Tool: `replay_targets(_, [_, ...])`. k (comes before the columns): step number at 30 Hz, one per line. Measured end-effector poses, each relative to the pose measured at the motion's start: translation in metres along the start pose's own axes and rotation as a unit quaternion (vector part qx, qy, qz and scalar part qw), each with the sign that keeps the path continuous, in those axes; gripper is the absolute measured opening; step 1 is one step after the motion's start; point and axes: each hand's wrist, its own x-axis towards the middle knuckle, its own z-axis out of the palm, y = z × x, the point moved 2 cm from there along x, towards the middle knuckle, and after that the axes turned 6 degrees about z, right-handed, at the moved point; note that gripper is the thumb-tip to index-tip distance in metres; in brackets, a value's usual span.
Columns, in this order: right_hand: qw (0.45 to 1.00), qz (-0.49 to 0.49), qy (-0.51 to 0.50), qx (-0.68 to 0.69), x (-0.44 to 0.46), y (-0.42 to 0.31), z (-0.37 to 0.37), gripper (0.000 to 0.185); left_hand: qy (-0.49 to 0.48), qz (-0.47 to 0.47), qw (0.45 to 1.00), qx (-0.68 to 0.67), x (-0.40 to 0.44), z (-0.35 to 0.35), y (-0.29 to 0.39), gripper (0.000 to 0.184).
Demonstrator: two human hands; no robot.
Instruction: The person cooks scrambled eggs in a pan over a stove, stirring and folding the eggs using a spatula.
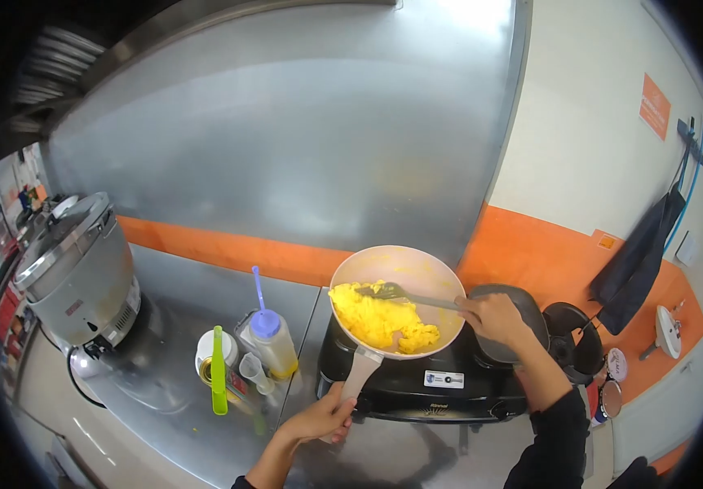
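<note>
My left hand is closed around the light-coloured handle of a frying pan, which sits tilted over the black gas stove. Yellow scrambled eggs are heaped across the left and lower part of the pan. In my right hand is the handle of a grey spatula. Its head reaches into the eggs and is partly covered by them.
Left of the stove stand a squeeze bottle with a purple cap, a small clear cup and a jar with a green utensil across it. A large rice cooker is farther left. A dark square pan lies right of the frying pan.
</note>
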Motion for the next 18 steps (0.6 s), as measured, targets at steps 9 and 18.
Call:
replay_targets(9, [0.993,0.069,-0.072,-0.059,-0.058,-0.037,-0.115,0.033,0.005,0.016,1.0,-0.004,-0.001,-0.001,0.001,0.032])
replay_targets(18, [0.973,0.02,-0.208,-0.096,-0.03,-0.106,-0.082,0.015,0.007,0.024,1.0,-0.012,0.001,-0.001,0.0,0.035])
